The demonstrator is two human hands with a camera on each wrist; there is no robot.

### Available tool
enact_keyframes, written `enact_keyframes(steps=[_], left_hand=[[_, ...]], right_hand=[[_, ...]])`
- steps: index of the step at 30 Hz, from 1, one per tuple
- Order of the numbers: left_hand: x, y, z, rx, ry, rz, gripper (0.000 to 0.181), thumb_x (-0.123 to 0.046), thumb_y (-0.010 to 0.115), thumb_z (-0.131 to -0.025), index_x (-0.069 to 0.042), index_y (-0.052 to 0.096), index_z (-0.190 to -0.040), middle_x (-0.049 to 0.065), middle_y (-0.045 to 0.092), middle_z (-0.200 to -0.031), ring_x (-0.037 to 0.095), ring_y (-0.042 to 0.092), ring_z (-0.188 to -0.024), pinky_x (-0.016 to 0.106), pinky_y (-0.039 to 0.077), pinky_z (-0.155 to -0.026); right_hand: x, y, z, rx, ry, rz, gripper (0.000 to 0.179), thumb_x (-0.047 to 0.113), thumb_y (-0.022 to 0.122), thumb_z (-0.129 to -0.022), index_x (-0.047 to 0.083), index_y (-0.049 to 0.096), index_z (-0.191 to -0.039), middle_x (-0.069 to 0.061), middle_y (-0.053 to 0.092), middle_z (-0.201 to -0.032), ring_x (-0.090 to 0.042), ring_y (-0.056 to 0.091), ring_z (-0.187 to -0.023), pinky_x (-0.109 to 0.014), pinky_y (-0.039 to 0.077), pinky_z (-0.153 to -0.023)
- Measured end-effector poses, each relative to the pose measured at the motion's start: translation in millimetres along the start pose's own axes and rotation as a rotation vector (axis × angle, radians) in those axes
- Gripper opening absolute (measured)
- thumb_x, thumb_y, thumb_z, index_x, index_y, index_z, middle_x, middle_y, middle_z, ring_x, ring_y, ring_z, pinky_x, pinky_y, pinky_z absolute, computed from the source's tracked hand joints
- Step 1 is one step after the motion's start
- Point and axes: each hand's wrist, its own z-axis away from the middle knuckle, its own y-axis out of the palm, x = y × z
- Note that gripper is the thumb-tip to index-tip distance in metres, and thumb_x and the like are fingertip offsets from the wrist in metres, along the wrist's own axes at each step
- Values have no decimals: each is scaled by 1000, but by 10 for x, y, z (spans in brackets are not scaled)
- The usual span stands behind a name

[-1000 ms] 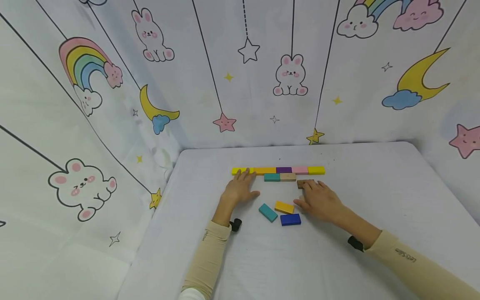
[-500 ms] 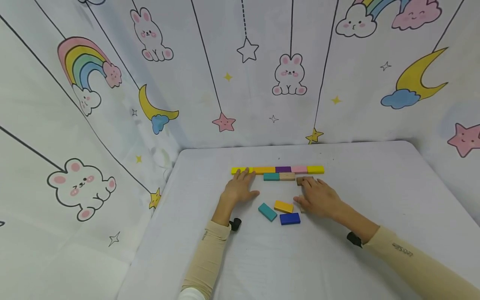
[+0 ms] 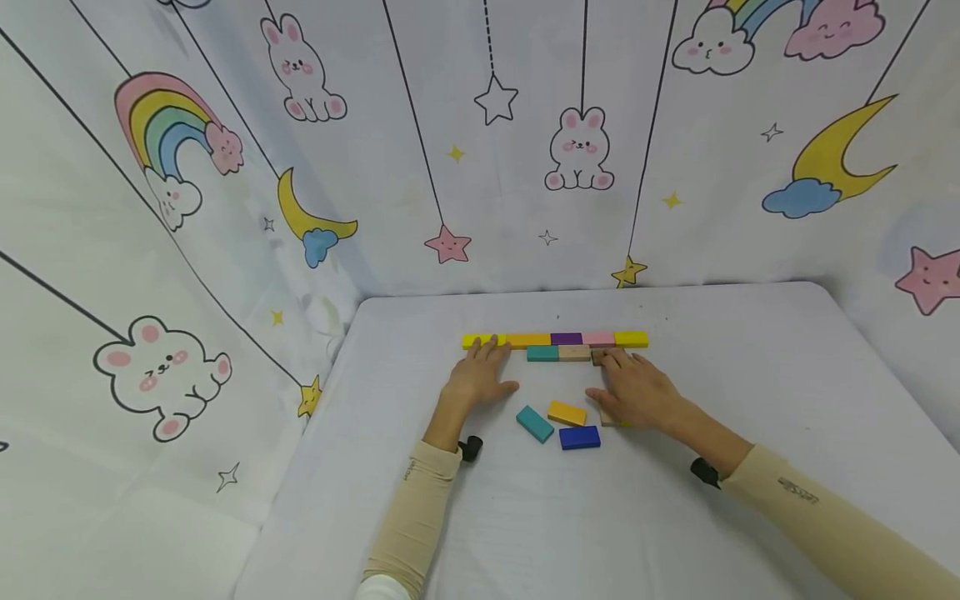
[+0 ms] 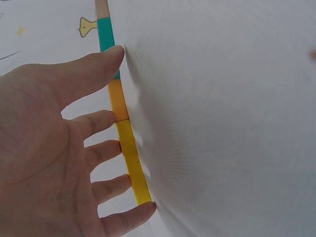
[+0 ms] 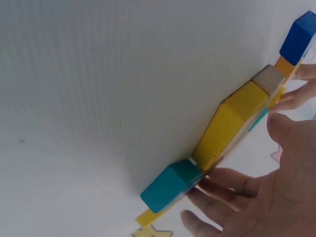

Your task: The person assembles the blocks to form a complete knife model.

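My left hand [image 3: 474, 382] lies with fingers spread, fingertips at the yellow block [image 4: 132, 160] that ends the back row on the left. Beside it in that row is an orange block [image 3: 529, 341]. A shorter row in front holds a teal block [image 3: 542, 353] and a light wood block [image 3: 574, 353]. At its right end is a brown wood block [image 3: 597, 357], partly hidden under the fingertips of my right hand [image 3: 641, 392]. That hand's fingers are extended and its thumb stands apart. Below its palm, a yellow block [image 5: 229, 126] and a teal block [image 5: 170, 187] show in the right wrist view.
The back row continues with a purple block [image 3: 566, 339], a pink block [image 3: 598, 339] and another yellow block [image 3: 632, 339]. Nearer me lie a loose teal block [image 3: 535, 424], an orange-yellow block [image 3: 567, 413] and a blue block [image 3: 580, 437]. A patterned curtain [image 3: 510, 192] stands behind the white-covered table [image 3: 525, 533].
My right hand has slid the brown block back and left, up against the light wood block's end. The left hand has stayed in place.
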Motion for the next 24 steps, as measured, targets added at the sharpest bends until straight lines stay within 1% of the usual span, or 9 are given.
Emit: enact_keyframes(steps=[3,6,10,17,24], left_hand=[[-14,-28,24,-7,0,10,79,-53,64,-101,-23,31,-166,6,18,-174,36,12,-160,58,32,-123],[-11,-36,20,15,-5,1,80,-55,62,-101,-25,28,-167,5,15,-175,35,9,-161,57,31,-123],[9,-19,-18,38,-8,-6,83,-58,61,-100,-27,24,-168,3,11,-176,34,6,-161,57,30,-123],[40,16,-86,55,-14,-7,84,-59,61,-100,-29,23,-168,1,10,-176,33,6,-161,57,31,-123],[20,-6,-47,51,-14,-14,83,-58,60,-101,-28,22,-168,2,10,-176,34,6,-161,56,30,-124]], right_hand=[[-2,-1,-12,2,5,-5,69,46,65,-102,-8,53,-143,-27,54,-146,-43,53,-135,-64,39,-115],[-7,0,-23,0,9,-6,69,46,65,-102,-8,52,-143,-28,53,-147,-43,52,-136,-64,39,-115],[-13,10,-37,0,15,-1,70,47,65,-102,-8,52,-144,-28,52,-148,-43,51,-137,-63,39,-115],[-17,25,-59,-1,15,-1,70,47,65,-101,-8,52,-144,-28,52,-147,-43,51,-136,-64,39,-115],[-18,23,-73,13,23,-2,73,48,64,-102,-7,49,-147,-28,49,-151,-44,48,-139,-66,36,-115]])
